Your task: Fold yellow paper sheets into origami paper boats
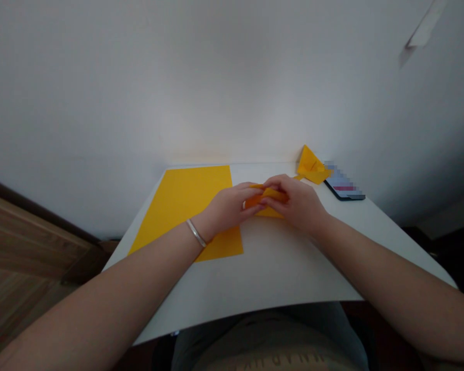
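Observed a left hand (230,207) and a right hand (299,201) meeting near the middle of a white table (294,273). Found both pinching one small folded paper (269,212), yellow-orange, between thumbs and fingers, with thumbs nearer the body and fingertips close together. Unable to tell the full shape of the folds, owing to cover by the fingers; likewise unable to tell whether touching the tabletop or raised just above.

Noted a silver bracelet (196,233) around the left wrist. Located a large yellow sheet (189,201) lying flat on the left part of the table, partly covered by the left hand and forearm.

Recorded a yellow paper shape (311,167), pointed at the top, toward the far edge, beyond the right hand. Found a phone (344,185) just beside it, dark-edged, with the screen blurred. Noted a pale wall (216,77) behind, bearing a white strip (427,26) at upper right. Sighted wooden boards (19,257) at lower left, and a shirt (278,345) with lettering below the near edge.
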A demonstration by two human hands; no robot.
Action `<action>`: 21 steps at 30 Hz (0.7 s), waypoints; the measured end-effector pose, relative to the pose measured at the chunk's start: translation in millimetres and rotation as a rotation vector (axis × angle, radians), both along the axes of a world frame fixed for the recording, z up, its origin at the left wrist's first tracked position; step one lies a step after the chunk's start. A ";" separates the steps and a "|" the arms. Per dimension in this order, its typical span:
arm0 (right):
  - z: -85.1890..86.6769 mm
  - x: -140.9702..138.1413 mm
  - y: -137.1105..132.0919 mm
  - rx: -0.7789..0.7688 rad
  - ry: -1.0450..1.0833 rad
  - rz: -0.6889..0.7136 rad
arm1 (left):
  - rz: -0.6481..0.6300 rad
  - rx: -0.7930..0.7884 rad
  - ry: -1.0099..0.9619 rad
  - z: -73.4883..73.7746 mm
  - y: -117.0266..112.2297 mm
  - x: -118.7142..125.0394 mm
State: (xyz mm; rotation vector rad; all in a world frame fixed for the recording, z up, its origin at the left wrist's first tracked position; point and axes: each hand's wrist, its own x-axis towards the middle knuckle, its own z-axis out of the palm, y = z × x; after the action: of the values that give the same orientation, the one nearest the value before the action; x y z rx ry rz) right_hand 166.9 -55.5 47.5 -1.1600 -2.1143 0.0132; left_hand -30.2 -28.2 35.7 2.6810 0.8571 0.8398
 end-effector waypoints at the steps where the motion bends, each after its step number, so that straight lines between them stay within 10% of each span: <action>1: -0.7 -0.2 0.6 0.019 0.020 -0.033 | 0.004 0.010 -0.004 -1.1 0.4 0.0; 11: 2.6 9.5 12.2 0.169 -0.111 -0.227 | 0.204 -0.130 -0.250 -4.1 12.0 -7.1; 21: -10.9 16.1 24.1 0.145 -0.130 -0.070 | 0.210 -0.302 -0.378 -8.0 11.3 -7.6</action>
State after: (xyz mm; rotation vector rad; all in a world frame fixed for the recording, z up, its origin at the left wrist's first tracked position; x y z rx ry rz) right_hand 183.0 -31.4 36.6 -1.1744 -2.1462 -0.2492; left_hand -37.8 -16.9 27.7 2.1090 1.0787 1.1147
